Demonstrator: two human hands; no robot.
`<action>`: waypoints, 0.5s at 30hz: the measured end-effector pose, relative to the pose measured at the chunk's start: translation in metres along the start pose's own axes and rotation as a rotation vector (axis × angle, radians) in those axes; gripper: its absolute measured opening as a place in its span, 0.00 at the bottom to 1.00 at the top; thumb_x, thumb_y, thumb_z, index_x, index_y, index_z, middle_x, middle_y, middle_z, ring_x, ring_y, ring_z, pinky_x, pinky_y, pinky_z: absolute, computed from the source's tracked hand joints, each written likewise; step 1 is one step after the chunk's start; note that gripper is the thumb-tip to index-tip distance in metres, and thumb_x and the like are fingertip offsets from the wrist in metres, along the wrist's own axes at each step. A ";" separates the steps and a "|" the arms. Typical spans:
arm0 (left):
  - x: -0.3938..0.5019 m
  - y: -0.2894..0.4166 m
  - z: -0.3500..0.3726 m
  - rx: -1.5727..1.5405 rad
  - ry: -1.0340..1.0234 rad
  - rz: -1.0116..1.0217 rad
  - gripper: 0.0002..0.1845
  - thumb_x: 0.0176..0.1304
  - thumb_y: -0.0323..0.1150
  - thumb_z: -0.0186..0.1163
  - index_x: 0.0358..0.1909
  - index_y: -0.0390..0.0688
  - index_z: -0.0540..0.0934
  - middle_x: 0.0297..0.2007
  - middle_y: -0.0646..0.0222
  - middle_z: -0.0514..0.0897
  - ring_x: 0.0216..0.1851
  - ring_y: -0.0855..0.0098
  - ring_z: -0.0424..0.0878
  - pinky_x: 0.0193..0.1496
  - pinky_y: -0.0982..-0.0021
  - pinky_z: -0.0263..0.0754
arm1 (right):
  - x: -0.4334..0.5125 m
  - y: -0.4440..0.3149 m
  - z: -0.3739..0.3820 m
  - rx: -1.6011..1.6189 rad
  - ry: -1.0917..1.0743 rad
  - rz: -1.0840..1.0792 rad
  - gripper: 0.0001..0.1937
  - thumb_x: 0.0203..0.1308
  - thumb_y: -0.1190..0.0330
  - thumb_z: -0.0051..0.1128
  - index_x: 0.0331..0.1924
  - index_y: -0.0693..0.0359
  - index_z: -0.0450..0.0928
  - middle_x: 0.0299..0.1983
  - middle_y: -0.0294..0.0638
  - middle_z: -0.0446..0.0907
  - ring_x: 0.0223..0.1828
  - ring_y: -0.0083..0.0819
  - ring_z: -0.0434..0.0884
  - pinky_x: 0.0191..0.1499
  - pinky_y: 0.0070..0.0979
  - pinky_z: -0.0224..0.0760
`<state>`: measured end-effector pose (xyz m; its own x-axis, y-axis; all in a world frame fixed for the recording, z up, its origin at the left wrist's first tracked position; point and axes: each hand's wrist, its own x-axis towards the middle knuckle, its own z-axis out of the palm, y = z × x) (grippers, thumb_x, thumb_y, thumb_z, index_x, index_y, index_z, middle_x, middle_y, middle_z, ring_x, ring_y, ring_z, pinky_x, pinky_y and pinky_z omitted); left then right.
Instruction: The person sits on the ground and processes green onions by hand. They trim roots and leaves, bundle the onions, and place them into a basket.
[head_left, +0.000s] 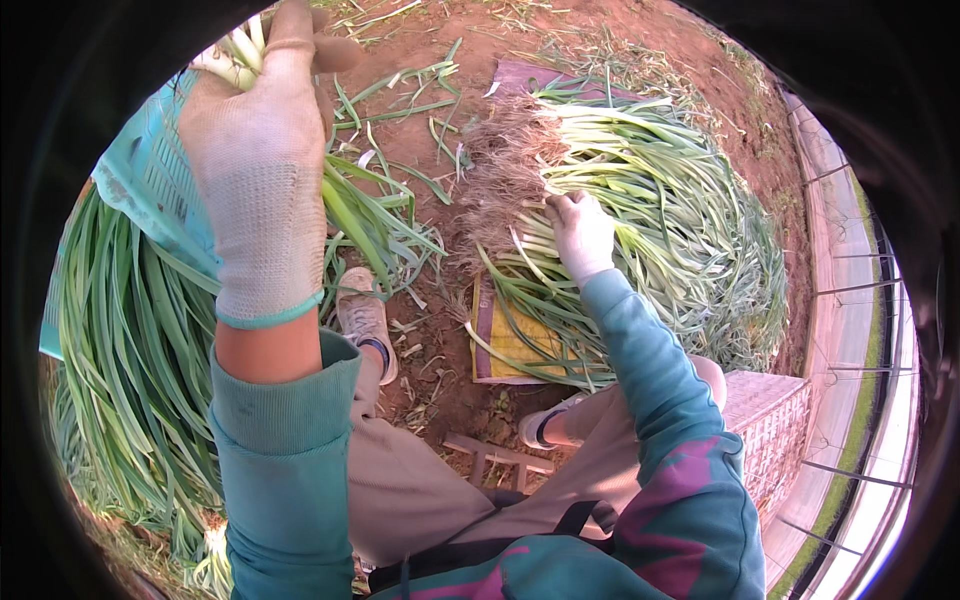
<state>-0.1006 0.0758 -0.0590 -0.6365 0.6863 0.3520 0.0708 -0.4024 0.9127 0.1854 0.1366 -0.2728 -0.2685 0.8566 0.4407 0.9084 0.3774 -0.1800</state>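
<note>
My left hand (259, 135), in a knitted work glove, is raised at the upper left and closed around several trimmed white stalks (244, 52). Green leaves (356, 217) show beyond its wrist; whether they belong to that bunch is unclear. My gloved right hand (583, 234) rests with bent fingers on a large pile of leek-like plants (637, 180). Its fingertips touch pale stems close to the dry brown roots (502, 180), and their grip is partly hidden. One loose plant (499, 352) lies apart, roots to the left.
A turquoise plastic crate (154, 165) at left holds long green leaves (142, 345). Purple-and-yellow sacking (525, 337) lies beneath the pile. Leaf scraps (420, 90) litter the soil. A wooden frame (495, 454) sits between my feet, a woven box (772, 427) at right.
</note>
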 end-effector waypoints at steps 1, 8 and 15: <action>-0.002 -0.001 0.000 0.014 -0.010 0.014 0.10 0.68 0.36 0.59 0.41 0.39 0.81 0.29 0.69 0.84 0.18 0.87 0.62 0.20 0.81 0.53 | 0.018 0.011 -0.005 -0.100 -0.103 0.120 0.12 0.60 0.58 0.59 0.40 0.54 0.85 0.39 0.44 0.78 0.42 0.44 0.78 0.44 0.39 0.74; -0.002 -0.003 0.001 0.058 -0.072 -0.036 0.12 0.66 0.38 0.61 0.41 0.40 0.81 0.29 0.68 0.84 0.18 0.86 0.62 0.21 0.80 0.54 | 0.054 0.050 0.007 -0.343 -0.646 0.065 0.21 0.61 0.49 0.56 0.47 0.56 0.80 0.45 0.50 0.80 0.48 0.46 0.80 0.49 0.42 0.73; -0.001 -0.003 -0.004 0.058 -0.116 -0.002 0.13 0.66 0.40 0.61 0.41 0.39 0.81 0.28 0.68 0.84 0.19 0.86 0.63 0.22 0.80 0.55 | 0.073 0.071 -0.009 0.329 -0.501 0.451 0.19 0.67 0.56 0.49 0.49 0.63 0.74 0.38 0.56 0.82 0.44 0.55 0.80 0.47 0.45 0.71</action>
<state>-0.1026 0.0740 -0.0631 -0.5442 0.7537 0.3684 0.1161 -0.3672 0.9228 0.2327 0.2230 -0.2454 -0.0782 0.9811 -0.1769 0.8435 -0.0295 -0.5363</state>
